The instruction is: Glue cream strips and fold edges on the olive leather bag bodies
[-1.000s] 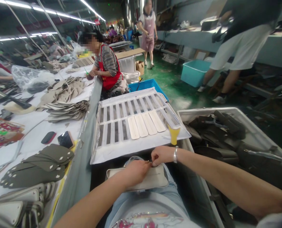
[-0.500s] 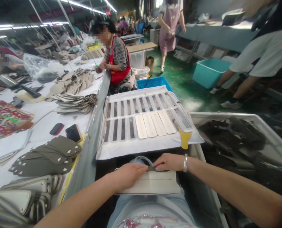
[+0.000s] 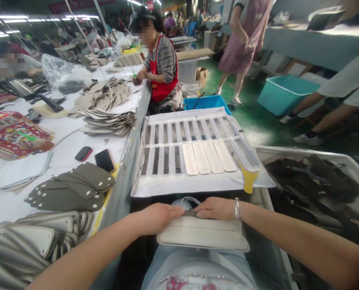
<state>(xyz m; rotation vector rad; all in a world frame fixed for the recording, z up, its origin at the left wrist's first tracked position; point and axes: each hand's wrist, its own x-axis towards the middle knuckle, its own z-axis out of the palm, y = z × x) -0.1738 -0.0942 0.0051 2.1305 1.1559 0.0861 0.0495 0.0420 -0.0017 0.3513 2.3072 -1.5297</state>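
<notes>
A beige leather bag panel (image 3: 202,234) lies across my lap on my jeans. My left hand (image 3: 158,218) and my right hand (image 3: 217,208) both hold its top edge, fingertips nearly meeting over a dark strip (image 3: 191,213) folded along that edge. A loop of clear plastic (image 3: 185,202) rises behind the strip. Just beyond my hands is a white slotted board (image 3: 194,185) bearing several cream strips (image 3: 209,157), and a yellow piece (image 3: 249,179) hangs from its near right corner.
On the left, a white worktable (image 3: 58,141) holds stacked olive panels (image 3: 73,187), beige pieces (image 3: 108,123) and a phone (image 3: 104,160). A grey bin (image 3: 306,177) of dark bags stands right. A co-worker in a red apron (image 3: 162,68) sits ahead.
My hands have gone from pinching at the panel's top edge to lying flatter along it, and the panel now shows more fully. The whole view has shifted as my head turned.
</notes>
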